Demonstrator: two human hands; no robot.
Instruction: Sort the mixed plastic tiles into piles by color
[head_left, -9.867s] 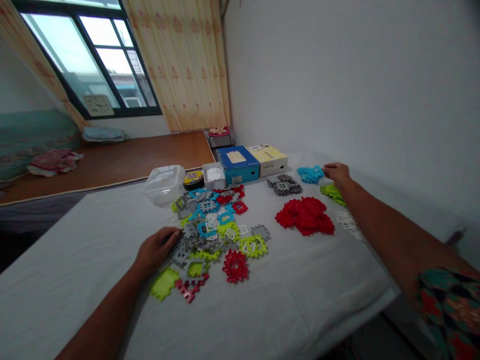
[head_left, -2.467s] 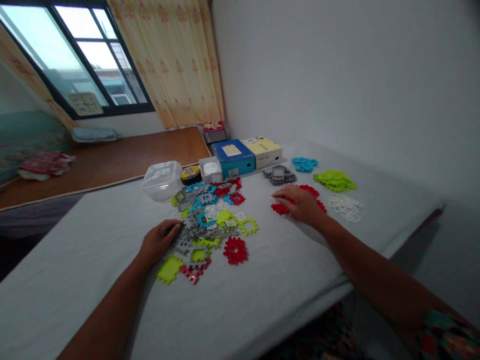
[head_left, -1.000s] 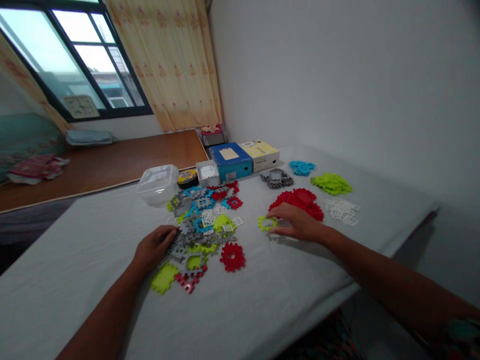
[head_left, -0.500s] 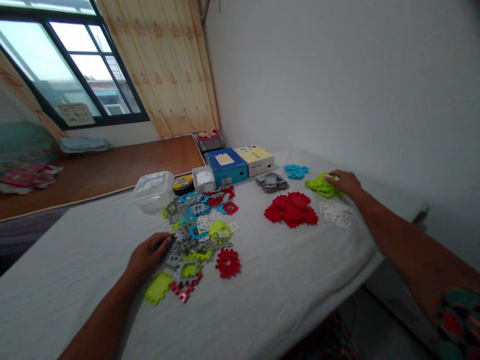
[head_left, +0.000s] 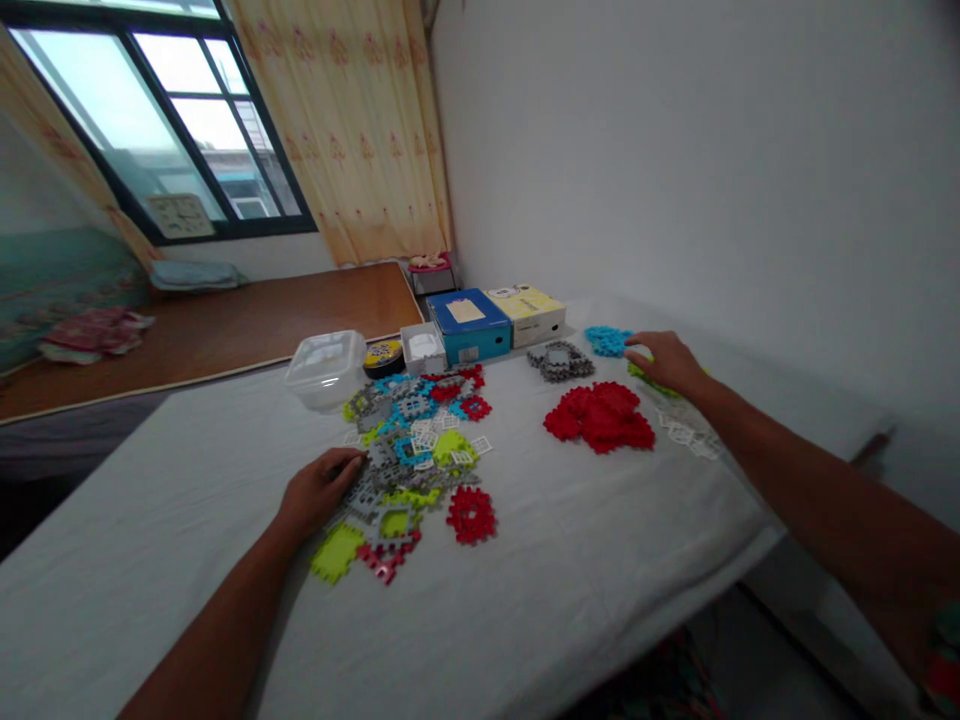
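My left hand (head_left: 321,490) rests on the cloth at the left edge of a mixed pile of notched plastic building pieces (head_left: 397,450) in grey, blue, lime, red and white. Its fingers are bent loosely and touch the pile's side; I see nothing held. On the right, my right hand (head_left: 667,362) is stretched over the lime pieces (head_left: 651,378), partly covering them. Its thumb and fingers are slightly apart, with fingertips beside the blue pieces (head_left: 606,340). A heap of red pieces (head_left: 600,415) and white square frames (head_left: 688,434) lie nearer to me.
Grey pieces (head_left: 559,360) are stacked behind the red heap. Along the back stand a clear plastic box (head_left: 326,368), a round black-and-yellow tin (head_left: 383,358), a small white box (head_left: 423,347), a blue box (head_left: 472,328) and a yellow box (head_left: 527,312). A wall rises at right.
My right hand has moved from the lime pieces toward the blue ones, now reaching over the lime heap. My left hand stays by the mixed pile. The view has shifted slightly.
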